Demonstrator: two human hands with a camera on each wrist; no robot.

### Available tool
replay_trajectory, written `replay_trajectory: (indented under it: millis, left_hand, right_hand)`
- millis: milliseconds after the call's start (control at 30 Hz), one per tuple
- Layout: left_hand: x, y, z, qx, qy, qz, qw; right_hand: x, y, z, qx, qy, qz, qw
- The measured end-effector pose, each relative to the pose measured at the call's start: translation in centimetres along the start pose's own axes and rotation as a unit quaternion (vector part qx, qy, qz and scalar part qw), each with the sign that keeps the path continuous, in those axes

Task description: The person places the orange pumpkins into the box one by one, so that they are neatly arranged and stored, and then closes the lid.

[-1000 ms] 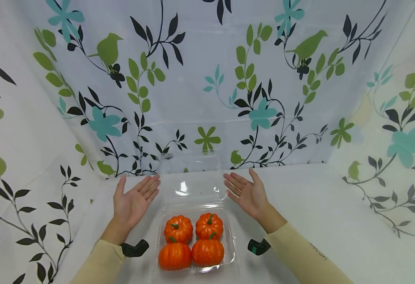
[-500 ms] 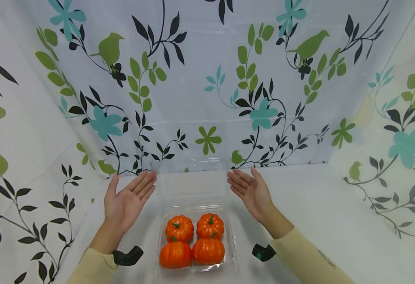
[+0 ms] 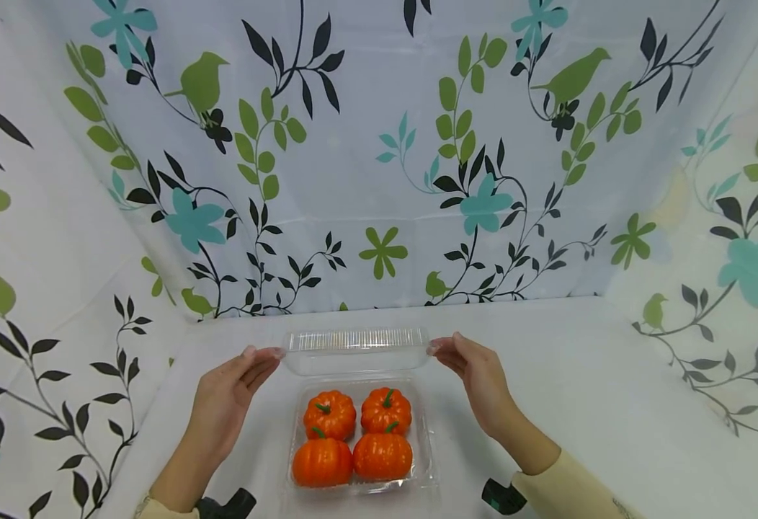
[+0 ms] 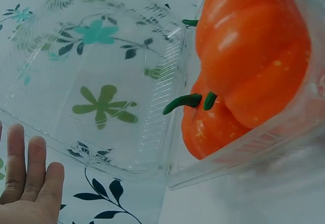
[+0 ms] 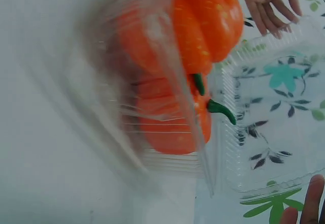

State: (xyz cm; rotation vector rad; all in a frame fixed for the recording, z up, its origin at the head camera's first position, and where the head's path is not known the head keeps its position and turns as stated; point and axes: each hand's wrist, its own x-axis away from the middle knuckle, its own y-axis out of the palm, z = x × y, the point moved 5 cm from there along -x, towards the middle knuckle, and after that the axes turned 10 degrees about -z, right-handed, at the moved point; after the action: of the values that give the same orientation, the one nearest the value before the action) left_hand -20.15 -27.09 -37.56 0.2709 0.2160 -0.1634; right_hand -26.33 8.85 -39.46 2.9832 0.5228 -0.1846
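A clear plastic clamshell container (image 3: 426, 461) holds several small orange pumpkins (image 3: 382, 456) with green stems. Its hinged lid (image 3: 356, 340) stands tilted up behind the base. My left hand (image 3: 220, 404) has its fingertips right at the lid's left edge, and my right hand (image 3: 485, 386) has its own at the right edge. Straight left fingers (image 4: 35, 176) show beside the lid (image 4: 109, 148) in the left wrist view. From the right wrist, only a few right fingers (image 5: 312, 206) appear, low in the corner near the lid (image 5: 264, 178).
The container rests on a white table (image 3: 547, 360). Behind and at the sides hangs a white cloth (image 3: 353, 180) printed with leaves, birds and flowers. A black wrist device (image 3: 504, 497) sits on the right wrist, another (image 3: 226, 504) on the left.
The lid has swung forward and down from its leaned-back position. Both hands have turned from palms up, fingers spread forward, to fingertips at the lid's sides. The pumpkins have stayed put.
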Motion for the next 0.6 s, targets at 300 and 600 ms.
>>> replay_trajectory:
  millis: [300, 600]
  left_hand:
    - [2.7, 0.2, -1.2, -0.104, -0.058, 0.087, 0.9891]
    - [4.5, 0.6, -2.7, -0.150, -0.055, 0.090, 0.9830]
  right_hand:
    - [2.9, 0.2, 0.8, 0.119, -0.056, -0.040, 0.9905]
    - [4.4, 0.1, 1.9, 0.169, -0.075, -0.068, 0.9803]
